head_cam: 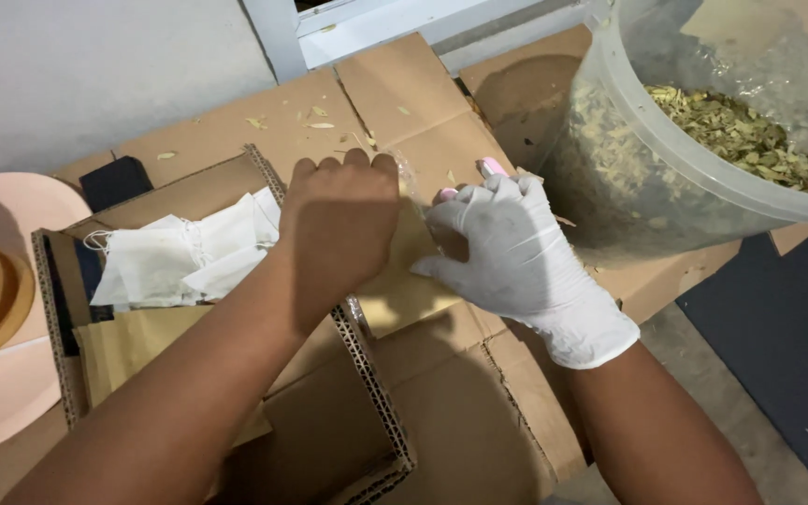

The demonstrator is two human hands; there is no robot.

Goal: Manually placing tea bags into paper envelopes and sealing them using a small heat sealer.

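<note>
A: The small clear bag (pixel 402 281), where is it exactly?

B: In the middle of the scene, between the two hands, over the flattened cardboard (pixel 441 411). It looks like a thin clear plastic pouch, with something tan inside or behind it; I cannot tell which.

A: Who has hold of it?

B: Both hands. The left hand (pixel 339 234) is bare, seen from its back, fingers curled over the pouch's far left edge and clenched on it. The right hand (pixel 507 252) wears a white glove; its fingers pinch the pouch's right side, and pink nails poke through the glove tips at the far end.

A: What sits around them?

B: To the far right, a large translucent plastic tub (pixel 647 122) tilted toward the hands, with dried, pale green leaf pieces (pixel 741 136) piled inside. It rests on the cardboard just beside the gloved hand.

A: And on the left?

B: An open cardboard box (pixel 367 393) with its corrugated rim showing. Inside lie white cloth drawstring bags (pixel 184 252) and some brown paper envelopes (pixel 133 341) nearer. The left forearm crosses over that box.

A: Anything else?

B: A pale pink round tray (pixel 21 201) at the far left edge. Loose leaf flakes (pixel 320 117) are scattered on the cardboard beyond the hands.
</note>
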